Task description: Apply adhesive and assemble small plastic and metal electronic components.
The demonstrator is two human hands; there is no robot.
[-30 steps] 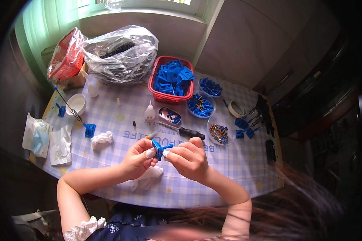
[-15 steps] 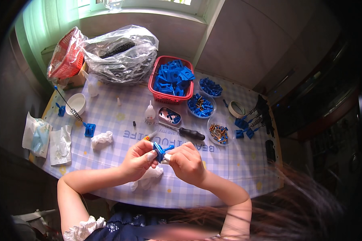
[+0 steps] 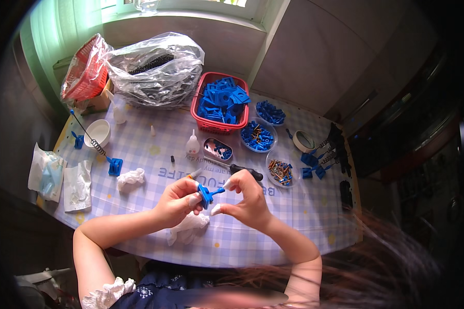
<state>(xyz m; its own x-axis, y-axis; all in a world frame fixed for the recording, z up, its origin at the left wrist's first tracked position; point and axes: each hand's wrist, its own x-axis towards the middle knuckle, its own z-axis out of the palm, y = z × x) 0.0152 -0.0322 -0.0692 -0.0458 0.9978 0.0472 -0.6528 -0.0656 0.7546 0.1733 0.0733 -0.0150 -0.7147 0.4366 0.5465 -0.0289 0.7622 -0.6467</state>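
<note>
My left hand [image 3: 179, 204] is closed on a blue plastic clip-like part [image 3: 205, 196], whose short stem points right. My right hand [image 3: 248, 202] is just right of it, thumb and forefinger spread apart in a C shape. Its forefinger tip is at the end of the stem; whether it touches I cannot tell. White coverings show on several fingertips of both hands. A small pointed tube tip [image 3: 195, 174] shows just beyond my left fingers. Beneath my hands lies a crumpled white tissue [image 3: 191, 225].
A red basket [image 3: 221, 125] of blue plates stands at the far middle. Right of it are tubs of blue pieces [image 3: 258, 136] and screws [image 3: 280, 171]. A black-handled screwdriver [image 3: 252, 172], a squeeze bottle [image 3: 193, 144] and a small tin [image 3: 218, 149] lie nearer. A spring-stemmed blue part [image 3: 115, 166] stands left.
My right hand has opened, its thumb and forefinger parting from the blue part, so the stem now shows more fully. My left hand keeps its hold almost unmoved.
</note>
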